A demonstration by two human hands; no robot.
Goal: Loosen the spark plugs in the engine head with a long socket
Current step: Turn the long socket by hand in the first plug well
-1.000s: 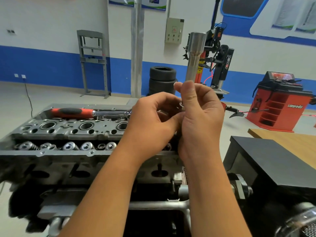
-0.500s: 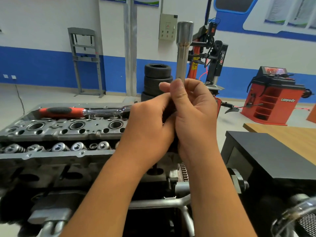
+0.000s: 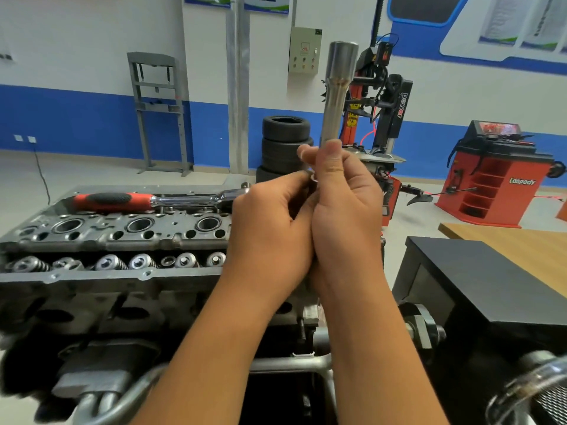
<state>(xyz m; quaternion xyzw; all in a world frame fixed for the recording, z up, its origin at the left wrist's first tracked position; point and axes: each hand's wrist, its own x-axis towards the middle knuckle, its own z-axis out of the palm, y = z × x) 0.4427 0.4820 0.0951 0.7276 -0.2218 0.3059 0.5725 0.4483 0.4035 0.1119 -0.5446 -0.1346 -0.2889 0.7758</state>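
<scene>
The engine head lies in front of me on my left, its open spark plug wells in a row along the top and valve springs lined up on the near side. A ratchet with a red and black handle rests across the far edge of the head, its chrome end hidden behind my left hand. To my right stands a black box, with a wooden table beyond it. Farther back I see a stack of tyres, a red wheel balancer, a tyre changer and a grey press frame against the blue and white wall.

Both my forearms rise from below and meet above the right end of the head. My right hand has its grip curled round the lower end of the long socket, thumb up along its shaft, holding it upright with its wider end on top. My left hand presses against the right, its fingers curled at the socket's base; what they pinch I cannot tell.
</scene>
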